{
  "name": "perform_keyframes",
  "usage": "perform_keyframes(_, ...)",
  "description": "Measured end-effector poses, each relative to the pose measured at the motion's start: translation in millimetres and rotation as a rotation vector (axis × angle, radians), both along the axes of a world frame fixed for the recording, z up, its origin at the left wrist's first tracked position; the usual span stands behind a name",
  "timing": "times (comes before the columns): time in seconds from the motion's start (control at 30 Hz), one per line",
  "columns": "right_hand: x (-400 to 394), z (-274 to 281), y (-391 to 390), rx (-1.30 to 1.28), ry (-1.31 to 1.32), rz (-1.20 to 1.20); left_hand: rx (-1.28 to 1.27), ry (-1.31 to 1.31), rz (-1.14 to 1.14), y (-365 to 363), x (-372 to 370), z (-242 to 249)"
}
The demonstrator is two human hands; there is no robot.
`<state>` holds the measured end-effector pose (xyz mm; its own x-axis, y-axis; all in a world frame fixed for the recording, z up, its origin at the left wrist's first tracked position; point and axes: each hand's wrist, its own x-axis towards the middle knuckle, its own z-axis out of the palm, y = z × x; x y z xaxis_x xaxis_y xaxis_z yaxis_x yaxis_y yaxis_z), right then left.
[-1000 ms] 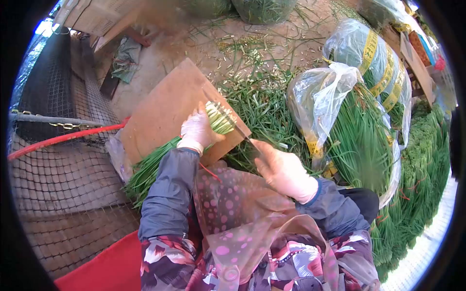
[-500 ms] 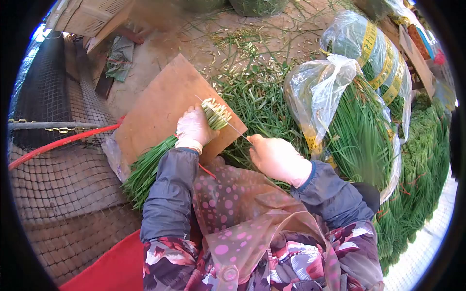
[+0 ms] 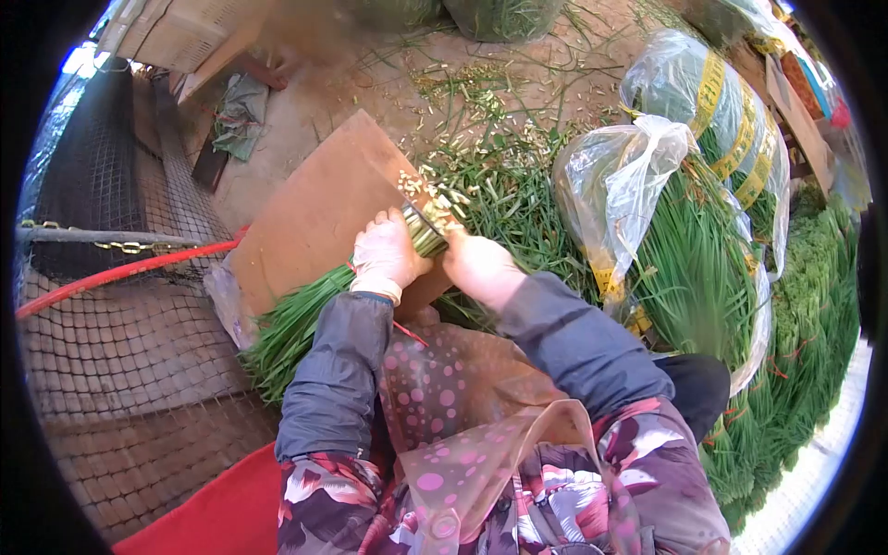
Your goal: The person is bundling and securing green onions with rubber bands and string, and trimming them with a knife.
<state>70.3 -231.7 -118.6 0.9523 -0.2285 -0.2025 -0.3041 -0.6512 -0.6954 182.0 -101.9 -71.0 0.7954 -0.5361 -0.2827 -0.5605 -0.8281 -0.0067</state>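
My left hand (image 3: pixel 388 252) is closed around a bunch of chives (image 3: pixel 298 326), pressing it onto a brown wooden board (image 3: pixel 310 217). The leaves trail toward me at the lower left, and the pale stem ends point to the upper right. My right hand (image 3: pixel 481 266) grips a knife (image 3: pixel 424 220), its handle hidden by the fingers. The thin blade lies across the stems just beyond my left hand. Short pale cut stem ends (image 3: pixel 444 196) are scattered on the board's far right edge. Both hands wear thin pale gloves.
Loose green trimmings (image 3: pixel 527 217) are heaped right of the board. A plastic bag (image 3: pixel 615 185) covers part of the chives at the right, with stacked bunches (image 3: pixel 795 370) beyond. Black netting (image 3: pixel 139 342) and a red hose (image 3: pixel 129 272) lie left. A crate (image 3: pixel 180 35) stands at upper left.
My right hand has moved up and left with the knife, the blade now through the stems. The stem ends have come off and scattered over the board's edge.
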Motion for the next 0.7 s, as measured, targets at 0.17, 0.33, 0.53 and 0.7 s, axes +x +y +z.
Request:
perform_keyframes(0.17, -21, 26, -53, -0.151, -0.072, -0.159, -0.464, 0.048, -0.15, 76, 11, 30)
perform_keyframes(0.33, 91, 69, -44, -0.331, -0.454, 0.344, -0.277, -0.081, 0.024, 173, -22, 36)
perform_keyframes(0.53, 226, 53, 103, -0.305, -0.341, 0.961, -0.342, -0.076, 0.388, 246, -77, -10)
perform_keyframes(0.7, 227, 59, 103, -0.201, -0.384, 0.51, -0.344, -0.174, 0.393, 248, -82, -26)
